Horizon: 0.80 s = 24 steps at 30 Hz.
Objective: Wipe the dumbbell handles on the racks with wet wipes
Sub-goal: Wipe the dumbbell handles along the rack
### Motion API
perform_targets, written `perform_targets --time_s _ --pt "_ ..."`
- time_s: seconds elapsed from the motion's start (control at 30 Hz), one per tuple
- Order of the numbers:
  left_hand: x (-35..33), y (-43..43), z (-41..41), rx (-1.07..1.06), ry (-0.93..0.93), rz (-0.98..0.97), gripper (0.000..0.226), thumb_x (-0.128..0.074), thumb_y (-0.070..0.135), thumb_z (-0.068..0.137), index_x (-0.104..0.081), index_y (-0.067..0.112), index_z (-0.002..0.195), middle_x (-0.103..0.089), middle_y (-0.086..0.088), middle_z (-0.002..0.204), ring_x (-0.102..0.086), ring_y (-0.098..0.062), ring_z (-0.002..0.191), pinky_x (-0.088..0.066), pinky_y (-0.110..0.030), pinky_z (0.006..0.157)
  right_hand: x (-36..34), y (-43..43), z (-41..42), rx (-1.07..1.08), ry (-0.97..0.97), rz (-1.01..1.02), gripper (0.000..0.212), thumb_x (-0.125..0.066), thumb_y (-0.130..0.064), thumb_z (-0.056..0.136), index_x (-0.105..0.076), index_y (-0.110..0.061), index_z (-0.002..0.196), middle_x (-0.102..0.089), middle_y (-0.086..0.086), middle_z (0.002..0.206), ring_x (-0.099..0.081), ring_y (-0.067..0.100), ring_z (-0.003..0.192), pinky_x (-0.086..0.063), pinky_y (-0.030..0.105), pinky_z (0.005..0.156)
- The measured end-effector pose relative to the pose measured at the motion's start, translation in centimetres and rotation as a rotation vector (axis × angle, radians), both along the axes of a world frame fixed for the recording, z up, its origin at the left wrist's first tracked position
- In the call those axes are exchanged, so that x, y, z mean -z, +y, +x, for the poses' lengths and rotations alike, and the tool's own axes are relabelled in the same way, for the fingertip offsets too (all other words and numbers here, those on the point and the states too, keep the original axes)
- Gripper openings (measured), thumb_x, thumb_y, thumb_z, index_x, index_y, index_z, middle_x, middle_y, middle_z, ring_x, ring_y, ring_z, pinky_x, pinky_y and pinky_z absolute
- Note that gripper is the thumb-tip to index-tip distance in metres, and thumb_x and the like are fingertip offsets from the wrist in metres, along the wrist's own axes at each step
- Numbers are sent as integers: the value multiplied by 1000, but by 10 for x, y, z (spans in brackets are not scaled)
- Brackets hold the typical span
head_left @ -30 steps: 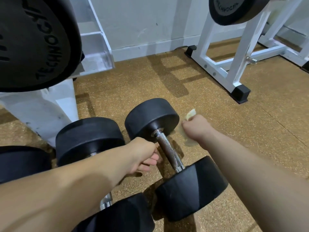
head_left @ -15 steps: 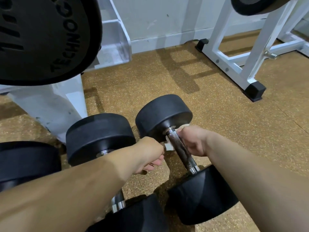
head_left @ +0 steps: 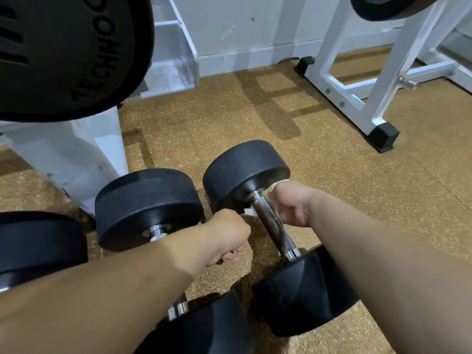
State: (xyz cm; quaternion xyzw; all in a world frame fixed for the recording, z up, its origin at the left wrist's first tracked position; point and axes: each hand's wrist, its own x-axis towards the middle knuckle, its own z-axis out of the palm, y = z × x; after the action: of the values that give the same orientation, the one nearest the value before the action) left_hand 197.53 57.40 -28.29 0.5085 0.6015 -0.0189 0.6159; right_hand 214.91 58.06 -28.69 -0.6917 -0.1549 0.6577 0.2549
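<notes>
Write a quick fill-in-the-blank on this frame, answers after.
1. The dumbbell being wiped lies on the ____.
2. The wet wipe loops round the ____ end of its handle.
3. The left hand and the right hand each grip the wipe, so ____ hands are busy.
4. The rack behind is painted ____.

Answers: floor; far; both; white.

A: We log the floor: tan, speckled, with a faint seam running at far right.
B: Agreed. Behind it we note a pale wall with a white baseboard.
A: At right, a white metal frame stands on the floor. We see a black foot capping its near end.
B: We add a silver pin sticking out of its upright.
</notes>
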Motion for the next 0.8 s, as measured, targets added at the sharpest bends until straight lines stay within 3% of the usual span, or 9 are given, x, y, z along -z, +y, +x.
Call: perform_targets --time_s 0.07,0.13,0.23,0.3,0.43,0.53,0.63,0.73,0.8 --pt "-1 -2 1 -35 -46 73 31 -50 3 97 -65 8 123 -69 -15 103 -62 -25 85 -53 -30 64 -16 -10 -1 -97 -40 -29 33 -35 6 101 -63 13 118 -68 30 122 -68 37 111 -56 47 100" --pt "-5 -5 3 -78 -77 61 25 -49 3 99 -65 20 106 -70 -16 103 -63 -26 90 -52 -30 71 -22 -26 9 -283 -133 -91 33 -34 4 106 -56 15 127 -66 33 124 -68 39 108 -54 48 103" --pt "-2 -10 10 -81 -89 -9 24 -46 3 99 -62 20 106 -63 -12 93 -57 -24 84 -43 -30 68 -24 -36 27 -511 -263 -213 19 -40 4 101 -57 11 104 -63 23 85 -63 26 67 -57 36 69" --pt "0 -14 16 -52 -66 -17 28 -45 4 99 -61 17 118 -66 -11 102 -58 -20 82 -44 -26 64 -26 -36 26 -533 -304 -190 21 -35 7 99 -52 3 89 -52 17 71 -54 21 58 -49 31 65" --pt "1 -16 18 -10 -41 9 34 -47 9 99 -60 18 129 -69 -12 114 -66 -16 85 -48 -23 62 -38 -25 -4 -366 -456 163 24 -35 5 100 -59 0 98 -49 10 75 -46 18 63 -40 26 54" --pt "2 -14 12 22 -9 13 39 -50 12 98 -59 16 136 -68 -7 110 -70 -17 91 -52 -22 59 -44 -25 -16 -470 -660 261 23 -39 5 95 -61 -3 95 -51 7 73 -45 19 63 -35 29 54" --pt "0 -9 8 52 24 -20 31 -49 11 97 -64 16 123 -70 -9 102 -68 -18 81 -51 -26 60 -59 -36 -11 -795 -768 170 15 -48 0 93 -56 -9 84 -53 5 72 -49 21 64 -39 26 53" --pt "-3 -1 7 74 30 -47 32 -47 10 92 -65 8 118 -66 -11 90 -57 -20 70 -46 -27 61 -77 -45 -20 -1191 -865 -27 21 -49 -9 98 -52 -10 77 -52 4 75 -54 28 76 -46 30 67" --pt "-6 1 10 81 19 -29 31 -45 8 93 -65 5 116 -62 -11 87 -53 -19 65 -44 -26 57 -81 -48 -30 -1237 -900 -76 21 -47 -6 97 -51 -10 77 -53 6 78 -54 26 74 -44 31 64"
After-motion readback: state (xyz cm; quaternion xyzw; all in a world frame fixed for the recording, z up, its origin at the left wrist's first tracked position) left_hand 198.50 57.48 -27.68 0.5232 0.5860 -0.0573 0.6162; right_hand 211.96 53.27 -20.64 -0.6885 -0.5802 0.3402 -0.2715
